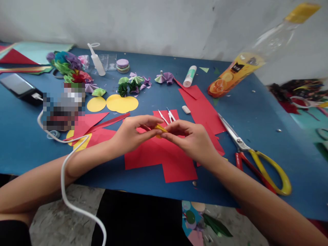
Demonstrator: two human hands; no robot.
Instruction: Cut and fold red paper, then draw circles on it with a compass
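Between my fingertips is a small folded piece of yellow paper (160, 128), pinched from both sides. My left hand (137, 131) grips its left end with thumb and fingers closed. On its right end, my right hand (191, 136) does the same. Sheets of red paper (146, 153) lie on the table just below both hands. A compass (170, 116) rests on red paper just beyond my fingers. Yellow paper circles (123, 103) lie farther back on the left, some overlapping. The fingers hide part of the yellow piece.
Large scissors (241, 145) with red and yellow handles lie on the right. A tilted drink bottle (235, 68), a glue stick (190, 76) and an eraser (186, 109) are behind. Pleated paper flowers (134, 83) sit at the back. A white cable (64, 171) crosses over my left forearm.
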